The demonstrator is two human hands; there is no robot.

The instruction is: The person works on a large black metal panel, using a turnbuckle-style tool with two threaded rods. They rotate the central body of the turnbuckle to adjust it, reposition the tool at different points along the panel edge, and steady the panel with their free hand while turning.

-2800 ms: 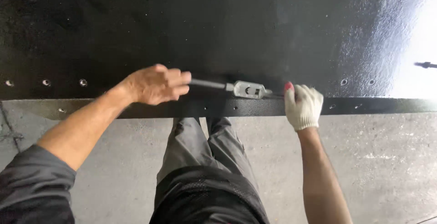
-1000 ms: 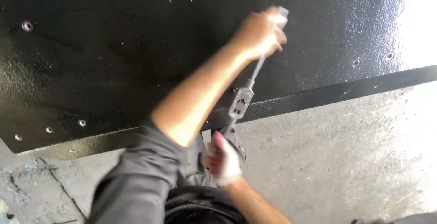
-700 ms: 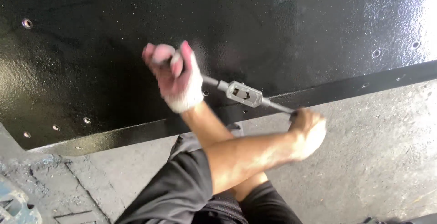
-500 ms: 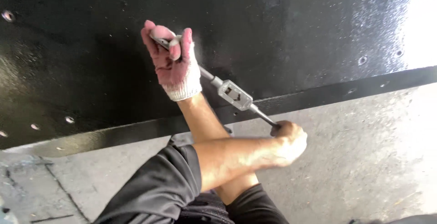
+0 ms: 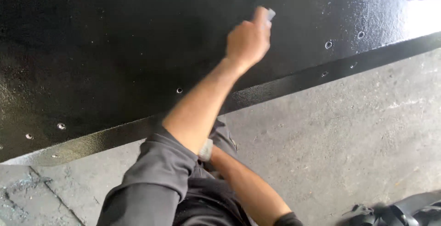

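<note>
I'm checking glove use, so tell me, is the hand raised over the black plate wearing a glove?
No, the left hand over the black plate is bare, gripping a metal handle; only a white cuff shows behind that arm.

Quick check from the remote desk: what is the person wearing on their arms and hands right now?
The left hand is bare, with a dark grey sleeve pushed up above the elbow, forearm uncovered. The right hand is mostly hidden behind the left arm; only the edge of a white knit glove shows. The right forearm is bare, with a dark sleeve edge near the elbow.
</note>
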